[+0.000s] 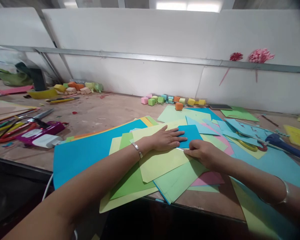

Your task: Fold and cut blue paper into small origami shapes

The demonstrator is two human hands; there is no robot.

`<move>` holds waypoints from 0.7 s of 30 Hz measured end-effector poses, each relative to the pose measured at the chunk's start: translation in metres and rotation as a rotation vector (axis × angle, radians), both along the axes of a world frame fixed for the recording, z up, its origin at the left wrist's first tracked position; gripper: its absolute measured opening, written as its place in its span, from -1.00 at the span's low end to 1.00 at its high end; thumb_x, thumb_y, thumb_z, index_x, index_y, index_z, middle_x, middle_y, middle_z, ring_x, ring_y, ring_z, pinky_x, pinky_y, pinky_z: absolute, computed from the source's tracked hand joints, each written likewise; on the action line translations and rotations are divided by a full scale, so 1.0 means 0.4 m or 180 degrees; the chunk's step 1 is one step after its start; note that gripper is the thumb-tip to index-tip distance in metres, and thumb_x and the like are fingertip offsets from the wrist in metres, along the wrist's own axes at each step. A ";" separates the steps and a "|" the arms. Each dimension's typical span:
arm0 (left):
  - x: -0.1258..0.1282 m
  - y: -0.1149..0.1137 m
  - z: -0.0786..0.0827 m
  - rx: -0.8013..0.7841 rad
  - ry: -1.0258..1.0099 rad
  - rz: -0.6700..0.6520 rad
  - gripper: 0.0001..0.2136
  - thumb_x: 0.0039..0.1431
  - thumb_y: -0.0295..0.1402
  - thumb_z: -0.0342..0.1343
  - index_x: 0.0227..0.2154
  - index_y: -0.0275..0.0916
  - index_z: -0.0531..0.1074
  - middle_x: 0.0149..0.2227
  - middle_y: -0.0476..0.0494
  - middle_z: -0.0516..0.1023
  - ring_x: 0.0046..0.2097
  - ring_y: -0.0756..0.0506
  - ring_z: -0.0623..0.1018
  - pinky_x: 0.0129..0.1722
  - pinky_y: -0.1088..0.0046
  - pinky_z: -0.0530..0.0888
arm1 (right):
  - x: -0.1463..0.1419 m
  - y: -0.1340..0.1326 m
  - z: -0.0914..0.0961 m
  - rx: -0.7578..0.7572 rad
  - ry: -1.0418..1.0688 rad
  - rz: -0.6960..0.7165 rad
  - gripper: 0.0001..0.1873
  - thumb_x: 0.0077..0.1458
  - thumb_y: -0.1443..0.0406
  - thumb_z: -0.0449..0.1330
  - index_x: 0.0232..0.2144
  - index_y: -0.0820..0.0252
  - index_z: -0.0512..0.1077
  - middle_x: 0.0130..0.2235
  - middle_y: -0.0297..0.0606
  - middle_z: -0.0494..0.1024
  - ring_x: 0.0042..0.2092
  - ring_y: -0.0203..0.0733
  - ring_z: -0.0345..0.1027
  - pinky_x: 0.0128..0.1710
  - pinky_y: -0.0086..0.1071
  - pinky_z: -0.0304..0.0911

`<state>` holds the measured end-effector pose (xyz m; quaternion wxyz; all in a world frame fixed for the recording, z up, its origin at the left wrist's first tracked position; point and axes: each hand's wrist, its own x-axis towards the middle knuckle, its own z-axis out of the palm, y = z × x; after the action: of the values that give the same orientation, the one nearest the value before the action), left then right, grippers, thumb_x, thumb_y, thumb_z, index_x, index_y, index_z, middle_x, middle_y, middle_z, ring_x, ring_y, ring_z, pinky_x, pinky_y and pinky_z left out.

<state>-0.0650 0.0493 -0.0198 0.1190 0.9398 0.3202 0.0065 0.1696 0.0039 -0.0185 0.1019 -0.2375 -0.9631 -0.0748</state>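
I see left hand flat, fingers stretched out, palm down on small blue square. Right hand curled, fingertips at square's near edge; I cannot tell whether it pinches edge or only presses it. Square lies on top of loose pile of green and yellow sheets at front of surface. Large blue sheet sits under pile, to left. Row of paper cubes well behind, near wall. Yellow-handled scissors lie right of hands.
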 end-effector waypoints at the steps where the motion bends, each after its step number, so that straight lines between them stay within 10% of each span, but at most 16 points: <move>1: 0.001 0.000 -0.001 -0.0001 0.0005 -0.0006 -0.50 0.38 -0.03 -0.39 0.32 0.06 0.00 0.41 0.08 -0.13 0.41 -0.16 -0.15 0.29 -0.14 -0.26 | -0.009 -0.001 0.001 -0.0005 0.0029 0.0014 -0.61 0.33 0.31 -0.07 -0.22 0.30 0.55 -0.39 -0.16 0.41 -0.38 -0.21 0.17 -0.42 -0.35 0.04; 21: -0.055 0.013 0.003 0.0309 0.0124 0.0271 -0.53 0.40 -0.08 -0.35 0.32 0.06 0.02 0.40 0.01 -0.10 0.41 -0.22 -0.15 0.28 -0.14 -0.24 | -0.067 -0.016 0.013 -0.0591 0.0037 -0.0389 -0.66 0.30 0.27 -0.05 -0.27 0.23 0.52 -0.36 -0.13 0.42 -0.34 -0.16 0.19 -0.39 -0.32 0.01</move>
<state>-0.0871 0.0547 -0.0188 0.0667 0.9299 0.3615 0.0088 0.1427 -0.0023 -0.0132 0.0803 -0.3047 -0.9490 0.0101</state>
